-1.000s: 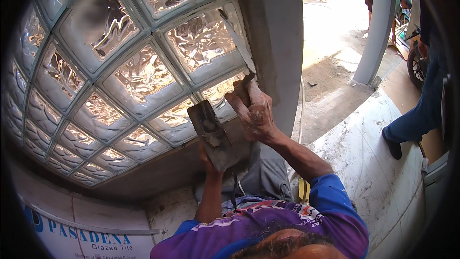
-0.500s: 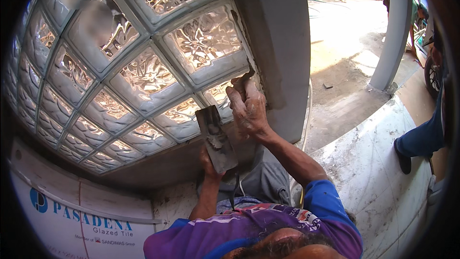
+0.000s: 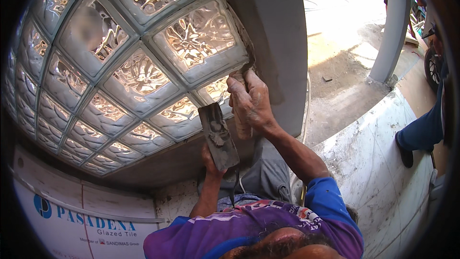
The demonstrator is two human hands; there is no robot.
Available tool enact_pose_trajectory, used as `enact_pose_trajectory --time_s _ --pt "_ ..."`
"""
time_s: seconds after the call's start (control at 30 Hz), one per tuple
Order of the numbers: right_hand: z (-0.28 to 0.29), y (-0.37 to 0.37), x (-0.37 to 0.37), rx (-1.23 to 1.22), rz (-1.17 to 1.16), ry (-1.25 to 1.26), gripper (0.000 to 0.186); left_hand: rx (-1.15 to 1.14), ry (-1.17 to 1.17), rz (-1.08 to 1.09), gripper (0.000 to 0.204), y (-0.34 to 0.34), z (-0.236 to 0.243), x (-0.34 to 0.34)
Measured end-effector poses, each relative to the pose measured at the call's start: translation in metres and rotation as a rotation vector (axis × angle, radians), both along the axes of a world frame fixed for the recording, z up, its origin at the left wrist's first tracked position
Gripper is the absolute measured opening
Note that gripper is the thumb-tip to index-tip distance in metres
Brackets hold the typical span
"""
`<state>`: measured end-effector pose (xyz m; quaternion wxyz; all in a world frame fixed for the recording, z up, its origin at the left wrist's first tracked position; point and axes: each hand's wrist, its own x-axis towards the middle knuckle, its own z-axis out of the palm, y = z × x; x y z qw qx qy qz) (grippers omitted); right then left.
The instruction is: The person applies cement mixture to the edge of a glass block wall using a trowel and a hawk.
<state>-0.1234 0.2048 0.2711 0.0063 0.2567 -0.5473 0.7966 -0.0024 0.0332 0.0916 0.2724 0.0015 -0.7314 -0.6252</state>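
My left hand is closed on a mortar hawk, a flat dark rectangular plate tilted up in front of me, with a smear of grey mortar on it. The grip underneath is hidden. In my dusty right hand is a trowel with a pale wooden handle that sticks out below the fist. Its blade is mostly hidden, near the right edge of the glass block wall, where the corner of a block meets the grey plastered border.
A grey plastered ledge runs beneath the blocks. White boxes stand at the lower left. A dusty pale slab lies to the right, where another person's leg stands. Beyond are a grey post and a wheel.
My right hand has turned, bringing the trowel's wooden handle into sight beneath the fist. The hawk has barely moved. The view has shifted slightly.
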Motion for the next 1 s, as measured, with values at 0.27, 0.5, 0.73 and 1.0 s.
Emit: enact_pose_trajectory --time_s 0.27,0.5,0.73,1.0 --pt "-0.003 0.012 0.007 0.000 0.082 -0.060 0.022 0.769 0.053 -0.308 0.049 0.010 0.011 -0.002" --pt "-0.028 0.018 0.015 0.100 0.041 -0.090 0.022 0.872 0.038 -0.357 0.049 0.016 0.009 -0.003" --pt "-0.023 0.020 0.025 0.207 -0.120 0.088 0.020 0.482 0.034 -0.162 0.039 0.025 0.013 0.000" --pt "0.003 -0.011 0.010 0.083 -0.137 -0.005 0.028 0.999 0.030 -0.300 0.052 0.005 -0.004 0.004"
